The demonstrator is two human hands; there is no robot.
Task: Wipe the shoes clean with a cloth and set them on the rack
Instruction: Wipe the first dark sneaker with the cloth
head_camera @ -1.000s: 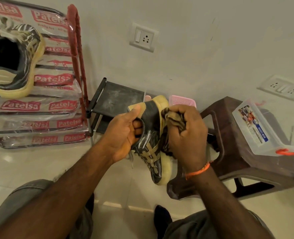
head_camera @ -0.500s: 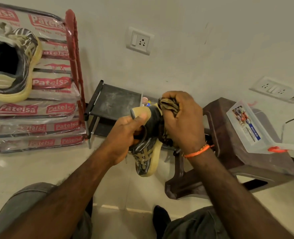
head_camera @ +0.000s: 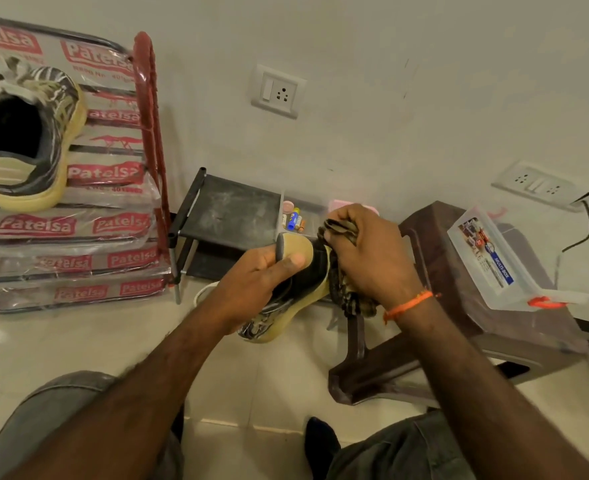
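Observation:
My left hand (head_camera: 258,282) grips the heel end of a black and tan sneaker with a yellowish sole (head_camera: 286,306), held in the air with its toe pointing down. My right hand (head_camera: 365,258) grips a bunched brown striped cloth (head_camera: 345,296) and presses it against the shoe's right side by the sole. The matching sneaker (head_camera: 23,136) sits on the upper shelf of the red shoe rack (head_camera: 151,140) at the left, heel toward me.
The rack's shelves are wrapped in printed plastic. A small black stand (head_camera: 230,213) is against the wall, with batteries in a clear tray (head_camera: 295,220) beside it. A brown plastic stool (head_camera: 442,306) at right carries a clear plastic box (head_camera: 494,261). Wall sockets (head_camera: 277,91) are above.
The shoe has tilted with its heel lifted and its toe swung down and left. My right hand slid the cloth up along the sole edge toward the heel.

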